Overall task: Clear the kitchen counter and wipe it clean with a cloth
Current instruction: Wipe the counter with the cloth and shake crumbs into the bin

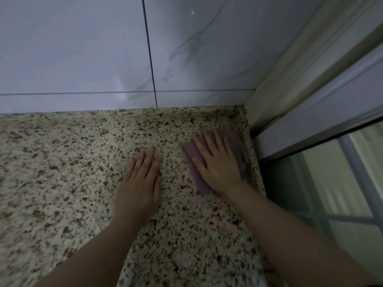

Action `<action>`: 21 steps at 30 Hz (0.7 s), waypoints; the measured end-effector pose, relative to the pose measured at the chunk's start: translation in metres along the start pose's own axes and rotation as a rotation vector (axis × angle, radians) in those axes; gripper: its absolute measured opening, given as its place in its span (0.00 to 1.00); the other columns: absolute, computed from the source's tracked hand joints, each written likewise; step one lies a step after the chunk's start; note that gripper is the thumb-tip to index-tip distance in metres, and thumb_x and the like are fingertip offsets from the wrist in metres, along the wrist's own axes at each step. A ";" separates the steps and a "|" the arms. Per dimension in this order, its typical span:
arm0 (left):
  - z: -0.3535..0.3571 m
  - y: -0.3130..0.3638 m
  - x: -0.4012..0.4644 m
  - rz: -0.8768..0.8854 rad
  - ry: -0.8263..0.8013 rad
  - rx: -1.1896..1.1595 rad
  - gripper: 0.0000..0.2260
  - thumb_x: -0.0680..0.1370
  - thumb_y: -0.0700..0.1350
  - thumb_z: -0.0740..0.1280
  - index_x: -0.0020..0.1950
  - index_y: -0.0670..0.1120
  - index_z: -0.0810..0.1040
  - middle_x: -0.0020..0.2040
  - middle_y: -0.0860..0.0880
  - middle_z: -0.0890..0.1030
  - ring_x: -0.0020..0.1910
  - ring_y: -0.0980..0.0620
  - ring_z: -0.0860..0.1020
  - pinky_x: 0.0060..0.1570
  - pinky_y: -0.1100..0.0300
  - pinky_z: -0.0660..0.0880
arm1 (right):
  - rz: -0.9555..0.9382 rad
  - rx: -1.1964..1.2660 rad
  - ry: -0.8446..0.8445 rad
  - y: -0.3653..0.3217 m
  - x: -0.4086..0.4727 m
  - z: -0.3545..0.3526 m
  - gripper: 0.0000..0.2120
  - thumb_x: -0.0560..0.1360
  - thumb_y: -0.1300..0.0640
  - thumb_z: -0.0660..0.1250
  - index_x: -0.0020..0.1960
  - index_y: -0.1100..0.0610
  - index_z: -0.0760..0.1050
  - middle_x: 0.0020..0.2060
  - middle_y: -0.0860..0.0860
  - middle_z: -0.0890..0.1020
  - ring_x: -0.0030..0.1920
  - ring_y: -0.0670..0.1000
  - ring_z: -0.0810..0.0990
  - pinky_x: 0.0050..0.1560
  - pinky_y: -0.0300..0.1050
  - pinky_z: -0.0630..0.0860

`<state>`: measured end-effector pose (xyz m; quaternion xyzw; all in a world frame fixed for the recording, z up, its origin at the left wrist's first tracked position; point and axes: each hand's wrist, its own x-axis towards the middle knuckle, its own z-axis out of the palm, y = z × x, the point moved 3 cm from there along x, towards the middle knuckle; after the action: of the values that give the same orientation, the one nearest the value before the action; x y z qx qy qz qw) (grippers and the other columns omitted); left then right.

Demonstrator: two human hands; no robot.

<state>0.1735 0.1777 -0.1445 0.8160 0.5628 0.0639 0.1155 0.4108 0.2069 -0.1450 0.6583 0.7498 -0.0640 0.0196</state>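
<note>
— Where's the cloth?
— The flat purple cloth (pixel 240 154) lies on the speckled granite bench (pixel 62 172) — far right corner, under the right hand (pixel 219 166), fingers spread.
— The left hand (pixel 141 187)?
— Flat on bare stone, fingers together.

On the counter (pixel 62 172), the left hand (pixel 139 183) lies left of the cloth (pixel 194 160), seemingly beside the right edge.

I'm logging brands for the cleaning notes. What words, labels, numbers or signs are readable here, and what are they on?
None: no readable text anywhere in view.
Cloth under the right hand: plain purple, no label showing.
Counter, wall tiles and window frame: no print or markings.
Left hand: flat on the counter, bare.
</note>
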 end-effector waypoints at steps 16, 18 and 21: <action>-0.004 0.002 -0.005 -0.006 -0.013 -0.005 0.25 0.84 0.52 0.46 0.81 0.50 0.49 0.81 0.49 0.49 0.80 0.51 0.46 0.78 0.49 0.47 | 0.185 0.129 0.026 -0.020 -0.174 0.019 0.32 0.82 0.37 0.49 0.81 0.48 0.45 0.81 0.50 0.44 0.80 0.56 0.41 0.78 0.61 0.51; -0.005 0.002 -0.006 -0.002 -0.009 0.003 0.25 0.84 0.53 0.45 0.81 0.50 0.49 0.81 0.49 0.49 0.80 0.50 0.45 0.79 0.50 0.46 | 0.266 0.137 0.036 -0.037 -0.190 0.022 0.31 0.83 0.38 0.48 0.81 0.49 0.45 0.81 0.52 0.45 0.80 0.56 0.41 0.78 0.60 0.50; -0.004 0.000 -0.004 -0.003 -0.001 0.012 0.25 0.84 0.54 0.44 0.81 0.50 0.49 0.81 0.49 0.49 0.80 0.50 0.46 0.79 0.50 0.46 | 0.435 0.140 0.048 -0.071 -0.188 0.022 0.29 0.84 0.42 0.45 0.81 0.52 0.48 0.81 0.55 0.47 0.80 0.57 0.43 0.78 0.61 0.51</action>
<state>0.1713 0.1740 -0.1408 0.8158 0.5645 0.0599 0.1108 0.3644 0.0107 -0.1409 0.8056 0.5841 -0.0944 -0.0304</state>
